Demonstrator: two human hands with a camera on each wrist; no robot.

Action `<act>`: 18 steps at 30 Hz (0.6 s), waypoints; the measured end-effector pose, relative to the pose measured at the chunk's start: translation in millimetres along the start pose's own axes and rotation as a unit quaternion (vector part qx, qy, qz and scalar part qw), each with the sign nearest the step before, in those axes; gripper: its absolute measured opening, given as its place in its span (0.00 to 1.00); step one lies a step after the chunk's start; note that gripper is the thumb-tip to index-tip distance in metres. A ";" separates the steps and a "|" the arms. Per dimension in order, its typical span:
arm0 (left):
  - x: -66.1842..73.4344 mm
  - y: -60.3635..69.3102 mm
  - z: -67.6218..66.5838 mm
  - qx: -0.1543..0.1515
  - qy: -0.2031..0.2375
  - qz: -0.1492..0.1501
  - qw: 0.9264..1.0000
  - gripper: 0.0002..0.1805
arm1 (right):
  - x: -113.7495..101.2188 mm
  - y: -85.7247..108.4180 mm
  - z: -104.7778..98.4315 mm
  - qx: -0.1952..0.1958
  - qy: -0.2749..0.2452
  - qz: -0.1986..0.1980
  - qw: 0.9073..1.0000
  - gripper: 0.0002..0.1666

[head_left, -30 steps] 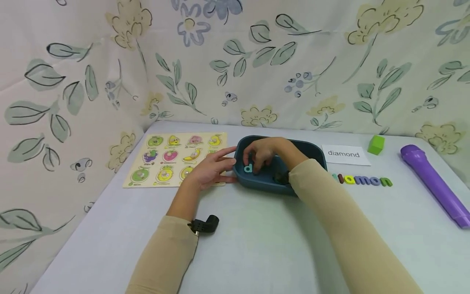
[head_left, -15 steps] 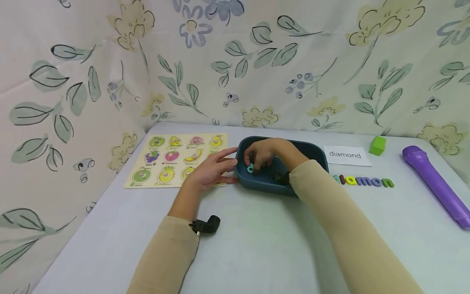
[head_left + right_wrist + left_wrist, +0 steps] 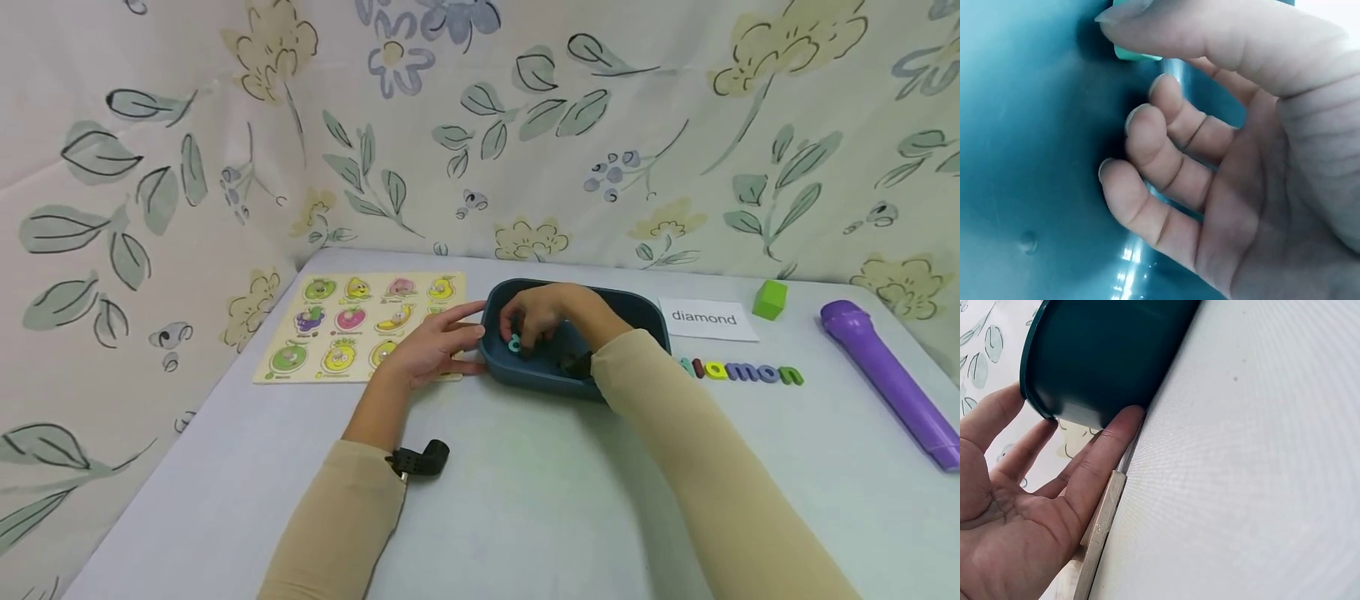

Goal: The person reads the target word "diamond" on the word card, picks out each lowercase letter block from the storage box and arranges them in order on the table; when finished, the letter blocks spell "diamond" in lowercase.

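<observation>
A dark blue bin (image 3: 540,381) stands on the table. My right hand (image 3: 542,315) reaches down into its left part. Between thumb and forefinger it pinches a small teal letter d (image 3: 514,343), partly covered by the fingers. In the right wrist view the thumb lies over the green-teal letter (image 3: 1138,56), and the other fingers curl above the bin floor (image 3: 1029,187). My left hand (image 3: 427,350) rests its outstretched fingertips against the bin's left end. The left wrist view shows these fingers (image 3: 1107,447) spread along the outer wall (image 3: 1097,362).
A fruit puzzle board (image 3: 352,317) lies left, partly under the left hand. To the right are a card reading "diamond" (image 3: 705,319), a row of coloured letters (image 3: 750,372), a green block (image 3: 770,299) and a purple toy microphone (image 3: 888,383). A floral cloth (image 3: 540,142) hangs behind.
The teal letter has turned and shifted slightly right between the right fingers; less of it shows now. My left hand keeps its place at the bin's end.
</observation>
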State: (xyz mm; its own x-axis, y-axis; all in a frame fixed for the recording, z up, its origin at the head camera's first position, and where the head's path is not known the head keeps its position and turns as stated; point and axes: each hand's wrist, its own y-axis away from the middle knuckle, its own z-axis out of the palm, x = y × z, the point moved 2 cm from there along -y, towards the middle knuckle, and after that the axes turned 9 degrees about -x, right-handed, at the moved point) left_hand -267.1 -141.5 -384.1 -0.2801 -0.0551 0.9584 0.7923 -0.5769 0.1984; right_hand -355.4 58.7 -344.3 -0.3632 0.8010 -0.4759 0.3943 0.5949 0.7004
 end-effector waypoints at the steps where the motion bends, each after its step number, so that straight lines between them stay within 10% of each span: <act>1: 0.0 0.0 0.0 0.001 0.000 0.000 1.000 0.30 | 0.6 0.5 -0.2 0.001 -0.001 -0.004 1.000 0.17; 18: 0.9 -2.0 -0.6 0.000 -0.005 -0.003 1.000 0.30 | 9.1 48.6 -11.3 0.047 -0.136 -0.070 0.987 0.18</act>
State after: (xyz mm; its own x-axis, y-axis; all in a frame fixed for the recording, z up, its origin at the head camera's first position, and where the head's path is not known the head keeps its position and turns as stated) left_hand -269.3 -140.9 -383.7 -0.2786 -0.0433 0.9594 0.7904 -0.5778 0.2034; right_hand -349.1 94.1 -308.7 -0.1852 0.6916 -0.6981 0.4368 0.6943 0.5720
